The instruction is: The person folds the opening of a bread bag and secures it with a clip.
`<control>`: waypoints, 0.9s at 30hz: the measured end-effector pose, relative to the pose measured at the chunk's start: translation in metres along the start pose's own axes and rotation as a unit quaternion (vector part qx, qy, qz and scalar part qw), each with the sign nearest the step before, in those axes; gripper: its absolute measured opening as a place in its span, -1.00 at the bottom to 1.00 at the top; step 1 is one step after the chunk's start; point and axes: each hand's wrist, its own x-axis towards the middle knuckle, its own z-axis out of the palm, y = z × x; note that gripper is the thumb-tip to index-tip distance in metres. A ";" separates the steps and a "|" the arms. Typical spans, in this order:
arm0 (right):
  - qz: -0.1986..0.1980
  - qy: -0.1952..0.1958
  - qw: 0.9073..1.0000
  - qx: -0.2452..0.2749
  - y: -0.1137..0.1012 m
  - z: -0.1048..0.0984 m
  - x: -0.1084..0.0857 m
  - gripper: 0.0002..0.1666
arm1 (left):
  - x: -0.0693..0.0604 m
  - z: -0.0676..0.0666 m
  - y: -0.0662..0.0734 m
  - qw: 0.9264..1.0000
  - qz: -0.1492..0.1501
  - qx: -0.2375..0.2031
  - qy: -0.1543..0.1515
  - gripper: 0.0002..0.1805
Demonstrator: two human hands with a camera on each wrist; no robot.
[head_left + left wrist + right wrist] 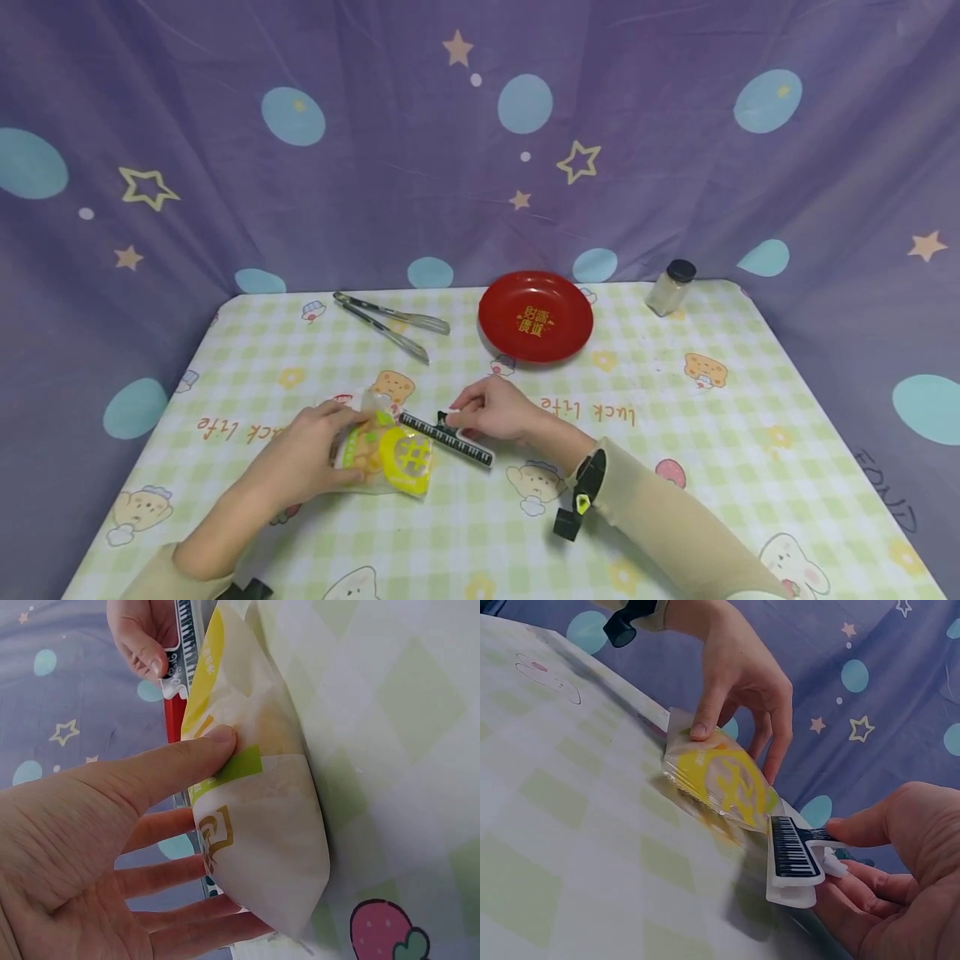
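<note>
Left hand (318,443) pinches a yellow-printed clear plastic bag (408,460), right hand (501,410) a long black-and-white plastic clip (447,439): clipping, I'd say, wanting the edge flat next.

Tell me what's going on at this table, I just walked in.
A person is working with a snack packet and a piano-key clip. The left hand holds the packet, thumb on one side and fingers on the other. The right hand pinches the clip by its handle, right next to the packet's edge; I can't tell whether it has caught the plastic. Farther back on the table, tongs, a red plate and a dark-lidded jar sit untouched.
</note>
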 end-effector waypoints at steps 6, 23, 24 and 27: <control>-0.010 0.001 1.000 0.020 0.000 0.004 0.006 -0.85 | -0.001 0.001 0.001 1.000 0.005 -0.009 0.004 -0.12; -0.004 0.002 0.999 0.041 -0.003 0.012 0.021 -0.84 | -0.003 0.001 0.000 1.000 0.006 -0.012 0.012 -0.13; -0.003 0.001 0.999 0.045 -0.003 0.013 0.022 -0.84 | -0.002 0.001 0.000 1.000 0.005 -0.012 0.012 -0.12; -0.001 -0.001 0.998 0.056 -0.003 0.013 0.024 -0.83 | -0.002 0.002 0.000 1.000 0.004 -0.012 0.011 -0.12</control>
